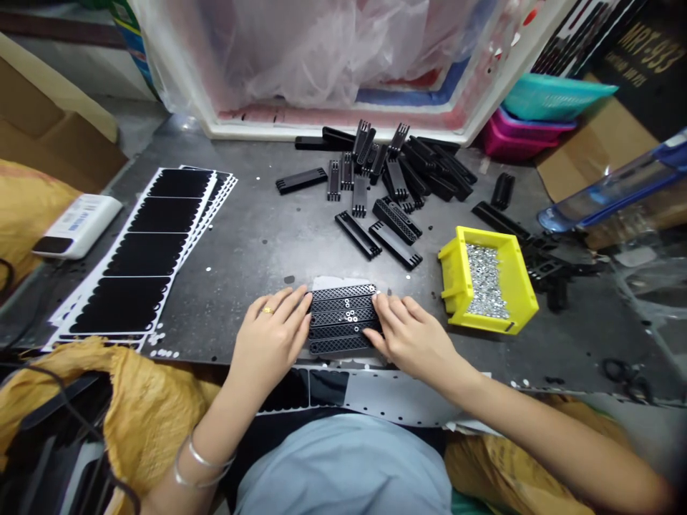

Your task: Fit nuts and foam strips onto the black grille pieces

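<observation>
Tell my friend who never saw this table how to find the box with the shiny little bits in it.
Start at the big grey metal table and find the person's right hand. Just up and to the right of it sits a bright yellow plastic bin, filled with tiny silver pieces. It is the only yellow box on the table, so it stands out from the black bars nearby.

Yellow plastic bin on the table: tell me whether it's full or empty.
Not empty: the yellow plastic bin holds a heap of small silver metal pieces covering its bottom.
</observation>
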Available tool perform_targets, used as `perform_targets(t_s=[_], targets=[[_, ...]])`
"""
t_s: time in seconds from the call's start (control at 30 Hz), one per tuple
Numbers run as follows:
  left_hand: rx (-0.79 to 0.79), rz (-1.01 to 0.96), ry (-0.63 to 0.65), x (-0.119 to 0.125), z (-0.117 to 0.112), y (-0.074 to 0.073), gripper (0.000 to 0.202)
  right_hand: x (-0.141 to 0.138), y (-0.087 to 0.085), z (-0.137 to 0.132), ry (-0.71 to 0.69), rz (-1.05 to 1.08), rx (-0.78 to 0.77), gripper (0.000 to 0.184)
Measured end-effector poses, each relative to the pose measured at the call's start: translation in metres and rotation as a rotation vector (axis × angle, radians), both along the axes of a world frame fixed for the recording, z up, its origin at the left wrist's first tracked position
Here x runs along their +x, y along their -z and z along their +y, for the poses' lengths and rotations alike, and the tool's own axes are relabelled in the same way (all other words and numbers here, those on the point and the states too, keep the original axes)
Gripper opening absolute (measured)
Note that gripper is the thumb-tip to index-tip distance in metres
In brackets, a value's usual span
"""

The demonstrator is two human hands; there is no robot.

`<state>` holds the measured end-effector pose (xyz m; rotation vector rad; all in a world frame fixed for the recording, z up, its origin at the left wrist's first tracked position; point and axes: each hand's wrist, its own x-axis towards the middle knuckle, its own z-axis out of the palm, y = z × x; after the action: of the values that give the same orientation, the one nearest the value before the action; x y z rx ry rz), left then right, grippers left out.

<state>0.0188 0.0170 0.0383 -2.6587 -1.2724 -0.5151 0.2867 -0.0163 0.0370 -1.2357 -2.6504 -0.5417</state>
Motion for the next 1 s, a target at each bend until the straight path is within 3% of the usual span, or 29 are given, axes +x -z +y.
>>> perform_targets(t_s=[0.13,0.27,0.47,0.63,0.77,1.0], targets=[[0.005,-0.045,0.049,-0.010,0.009,0.007,0.028,-0.010,-0.002,-0.005,0.047,-0.055,-0.077,0.055],[-0.005,-0.062,0.145,-0.023,0.019,0.016,0.031,0.011,-0.011,0.014,-0.128,-0.177,-0.120,0.044],[-0.009,-0.125,0.179,-0.025,0.024,0.020,0.032,0.040,-0.015,0.037,-0.335,-0.084,-0.208,0.035],[0.042,-0.217,0.112,-0.013,0.021,0.025,0.018,0.013,-0.009,0.050,-0.228,0.070,-0.221,0.027],[-0.004,-0.243,0.117,-0.013,0.025,0.026,0.014,-0.004,-0.003,0.056,-0.257,0.265,-0.292,0.025],[0.094,-0.175,0.150,-0.013,0.027,0.017,0.018,0.018,0.007,0.020,0.046,0.549,-0.354,0.018]])
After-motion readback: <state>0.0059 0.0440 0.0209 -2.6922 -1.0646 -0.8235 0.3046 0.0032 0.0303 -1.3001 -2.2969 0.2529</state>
